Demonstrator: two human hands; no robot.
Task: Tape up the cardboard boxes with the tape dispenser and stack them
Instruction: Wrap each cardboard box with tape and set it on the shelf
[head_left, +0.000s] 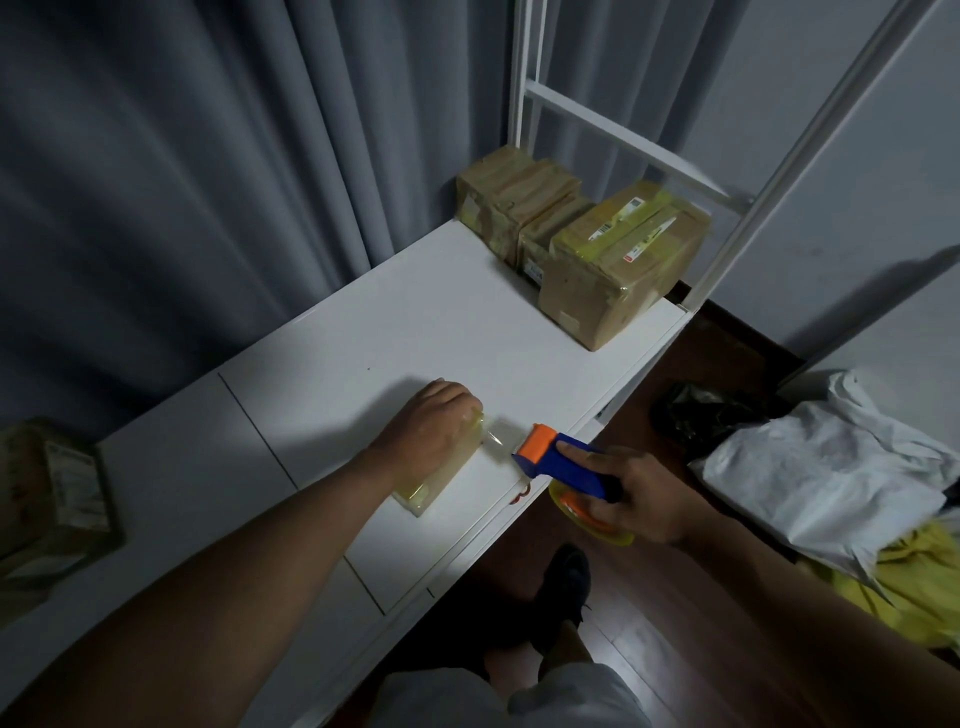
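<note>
Left hand (434, 423) pressing down on small flat tape-wrapped cardboard box (441, 475), fingers curled over far end, pinning it against pull. Right hand (641, 501) clamped round blue-orange plastic tape dispenser (558, 457), stretching clear tape strip (498, 434) taut from left fingertips. Taped brown cardboard boxes (582, 244) well beyond both hands on white table (389, 322), likely finished.

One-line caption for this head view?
Left hand presses a small taped box on the white table; right hand grips the tape dispenser.

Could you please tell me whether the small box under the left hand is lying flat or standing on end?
Lying flat: the small box rests low on the table, with the left hand on top.
</note>
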